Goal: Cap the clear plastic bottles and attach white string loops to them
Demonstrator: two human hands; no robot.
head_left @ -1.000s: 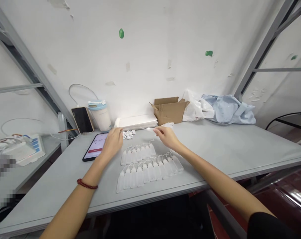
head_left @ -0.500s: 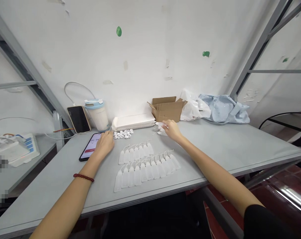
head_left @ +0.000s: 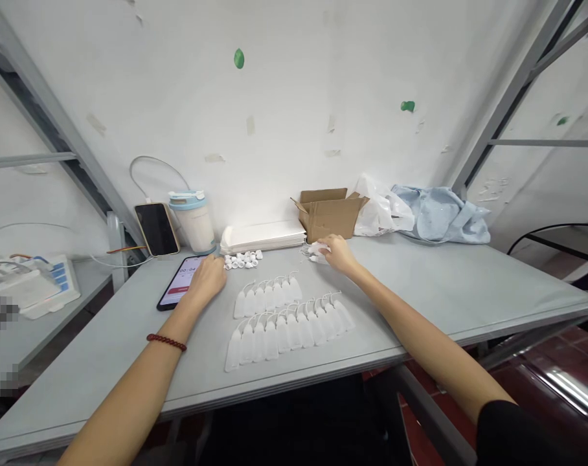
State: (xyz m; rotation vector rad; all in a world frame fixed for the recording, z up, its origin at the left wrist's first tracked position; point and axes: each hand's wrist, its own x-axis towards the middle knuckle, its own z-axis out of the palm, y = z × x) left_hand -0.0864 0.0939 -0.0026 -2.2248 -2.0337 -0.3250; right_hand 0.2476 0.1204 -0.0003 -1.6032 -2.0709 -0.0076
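Observation:
My left hand [head_left: 209, 277] is curled beside a pile of small white cap-like pieces [head_left: 243, 260], over the edge of a phone showing a timer [head_left: 176, 285]. Its fingertips touch the pile's left side; whether they pinch a piece is hidden. At the back, my right hand [head_left: 340, 254] has its fingers closed on a small heap of white translucent pieces with thin stems [head_left: 318, 252]. Between my forearms lie two rows of similar flat, translucent pieces with thin curved stems: a shorter back row [head_left: 267, 296] and a longer front row [head_left: 289, 331].
A stack of white sheets or trays [head_left: 262, 237] lies by the wall. Near it stand an open cardboard box [head_left: 333, 217], a white plastic bag [head_left: 379, 210] and a light-blue cloth bag [head_left: 437, 217]. A lidded cup [head_left: 194, 223] and a second phone [head_left: 157, 230] are at the back left.
The view has shifted slightly. My right fingers have closed in further on the heap of white pieces, while my left hand stays by the small caps. Both rows look unchanged.

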